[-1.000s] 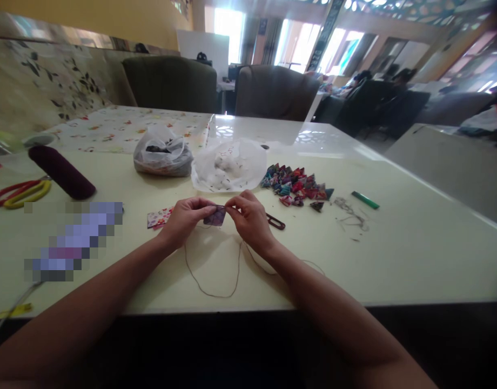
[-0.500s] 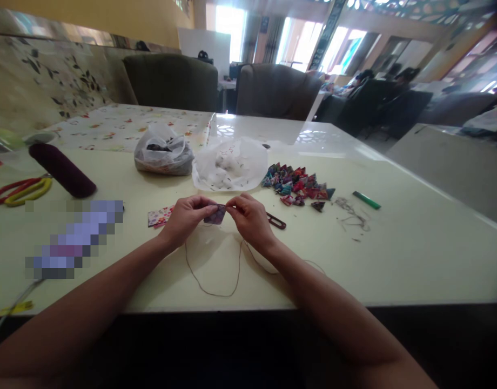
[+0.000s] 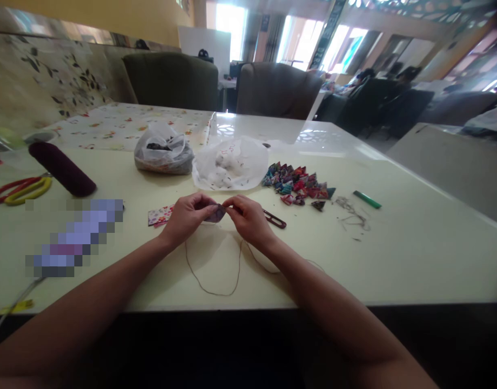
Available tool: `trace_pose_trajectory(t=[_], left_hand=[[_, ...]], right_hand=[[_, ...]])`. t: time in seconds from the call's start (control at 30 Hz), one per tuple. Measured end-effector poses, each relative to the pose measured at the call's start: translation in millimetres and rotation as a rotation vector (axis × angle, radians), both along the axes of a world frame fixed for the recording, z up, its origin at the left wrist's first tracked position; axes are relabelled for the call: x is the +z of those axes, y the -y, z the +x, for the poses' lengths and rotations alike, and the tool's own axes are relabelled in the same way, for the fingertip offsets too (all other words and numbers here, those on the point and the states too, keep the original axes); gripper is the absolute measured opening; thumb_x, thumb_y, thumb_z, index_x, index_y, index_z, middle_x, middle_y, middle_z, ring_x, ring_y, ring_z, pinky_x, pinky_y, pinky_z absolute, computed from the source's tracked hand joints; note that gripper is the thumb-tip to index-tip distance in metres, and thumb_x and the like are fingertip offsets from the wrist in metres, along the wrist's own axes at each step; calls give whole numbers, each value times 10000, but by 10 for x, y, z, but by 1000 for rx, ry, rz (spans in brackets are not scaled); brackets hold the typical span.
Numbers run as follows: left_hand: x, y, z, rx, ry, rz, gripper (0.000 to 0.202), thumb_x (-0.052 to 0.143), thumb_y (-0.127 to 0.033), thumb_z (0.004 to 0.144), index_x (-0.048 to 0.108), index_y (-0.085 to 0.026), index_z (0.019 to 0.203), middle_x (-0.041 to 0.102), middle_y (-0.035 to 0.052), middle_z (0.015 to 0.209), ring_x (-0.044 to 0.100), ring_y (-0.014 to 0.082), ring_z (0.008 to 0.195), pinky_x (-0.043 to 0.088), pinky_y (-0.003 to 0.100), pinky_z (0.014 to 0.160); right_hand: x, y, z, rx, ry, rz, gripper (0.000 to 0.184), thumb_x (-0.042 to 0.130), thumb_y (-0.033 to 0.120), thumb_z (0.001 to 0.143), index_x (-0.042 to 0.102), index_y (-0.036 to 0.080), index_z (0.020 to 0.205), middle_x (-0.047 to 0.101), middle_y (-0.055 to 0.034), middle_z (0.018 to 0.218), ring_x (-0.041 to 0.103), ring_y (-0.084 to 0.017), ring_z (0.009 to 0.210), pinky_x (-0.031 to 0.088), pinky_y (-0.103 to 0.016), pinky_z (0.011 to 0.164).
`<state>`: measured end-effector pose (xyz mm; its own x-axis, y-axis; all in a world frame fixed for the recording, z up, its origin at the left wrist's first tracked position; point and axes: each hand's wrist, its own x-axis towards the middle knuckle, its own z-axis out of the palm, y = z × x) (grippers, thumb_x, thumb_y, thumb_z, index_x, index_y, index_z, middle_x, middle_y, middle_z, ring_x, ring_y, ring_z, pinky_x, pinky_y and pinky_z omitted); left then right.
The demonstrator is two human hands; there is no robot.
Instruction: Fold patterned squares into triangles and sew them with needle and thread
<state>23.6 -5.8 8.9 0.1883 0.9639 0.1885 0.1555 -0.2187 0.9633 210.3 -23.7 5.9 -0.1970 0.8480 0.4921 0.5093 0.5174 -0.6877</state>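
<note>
My left hand [image 3: 185, 217] is closed, its thumb and fingers pinching a small piece of purple patterned fabric [image 3: 215, 215]. At the fabric's right corner, the fingertips of my right hand [image 3: 249, 217] are pressed together on its edge. Whether a needle is between them is too small to tell. A long brown thread [image 3: 216, 294] hangs in a loop on the table below both hands. Floral fabric pieces [image 3: 158, 215] lie partly behind my left hand. Just beyond my right hand is a dark, slotted tool [image 3: 276, 219], partly covered.
Behind my hands stand a plastic bag [image 3: 163, 154] and a white bag with stuffing [image 3: 232, 165]. Several sewn fabric triangles [image 3: 299, 183], thread scraps [image 3: 351, 213] and a green strip [image 3: 367, 199] lie right. Scissors [image 3: 27, 190] and a dark purple cylinder [image 3: 64, 170] lie left.
The purple fabric has tilted or folded in my fingers, so less of its face shows. My right hand has shifted slightly left, closer to my left hand.
</note>
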Motion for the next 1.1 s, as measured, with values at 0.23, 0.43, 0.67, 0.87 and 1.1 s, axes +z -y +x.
trace_pose_trajectory(t=[0.23,0.43,0.67,0.87,1.1], left_hand=[[14,33,22,-28,70,-68,243,822,-345,720,735,-137,809,739,48,749,686,160,685,549,295,702],[24,15,24,-62,195,-166,276,838,-362,706,747,-137,836,746,58,760,683,165,682,546,311,714],[20,-13,7,-101,262,-274,253,848,-348,690,772,-143,816,740,48,749,658,143,674,518,291,720],[9,-49,-9,-132,342,-374,251,875,-331,654,786,-149,801,735,49,760,638,132,683,497,261,687],[-2,-58,-24,-156,353,-416,234,872,-344,660,788,-171,793,724,40,753,616,120,668,469,236,636]], right_hand=[[0,24,-23,-8,-11,10,113,574,123,896,654,175,836,673,-37,843,589,-155,768,440,-272,728],[1,17,-13,0,-79,-25,94,586,157,890,660,188,842,673,-22,833,570,-148,746,438,-270,722],[2,-14,6,31,-166,-88,89,613,196,871,701,187,866,661,-17,824,574,-135,732,442,-258,697],[-15,-49,22,98,-294,-165,106,644,244,845,724,177,866,670,-23,832,585,-139,751,460,-268,713],[-46,-88,56,163,-377,-216,104,665,269,828,734,199,862,696,-22,868,607,-147,808,478,-290,780]])
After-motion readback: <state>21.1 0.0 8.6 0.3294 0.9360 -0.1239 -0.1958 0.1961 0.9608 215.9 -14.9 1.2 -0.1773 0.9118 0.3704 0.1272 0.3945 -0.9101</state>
